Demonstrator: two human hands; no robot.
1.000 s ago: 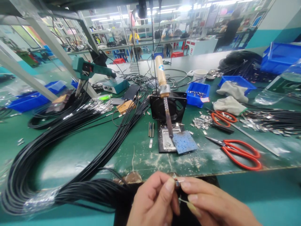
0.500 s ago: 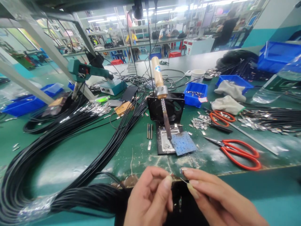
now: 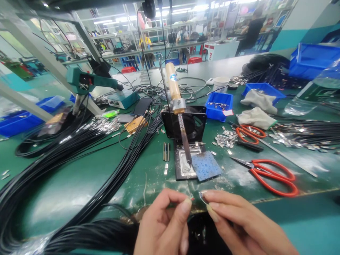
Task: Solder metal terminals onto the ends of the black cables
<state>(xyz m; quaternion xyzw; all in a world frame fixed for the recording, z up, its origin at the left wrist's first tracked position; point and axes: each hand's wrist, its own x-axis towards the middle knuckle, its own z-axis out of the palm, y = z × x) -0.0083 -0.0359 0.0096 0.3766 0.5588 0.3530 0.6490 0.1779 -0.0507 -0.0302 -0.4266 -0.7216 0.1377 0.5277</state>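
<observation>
Right hand pinching small metal terminal at fingertips, raising it for inspection. Left hand curling beside, thumb and forefinger nearly closed (nothing visible between). Soldering iron resting just beyond fingers.

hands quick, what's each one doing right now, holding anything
Left hand: fingers curled, thumb and forefinger pinched together; what they hold cannot be told.
Right hand: shut on a small silver metal piece pinched at the fingertips.
</observation>
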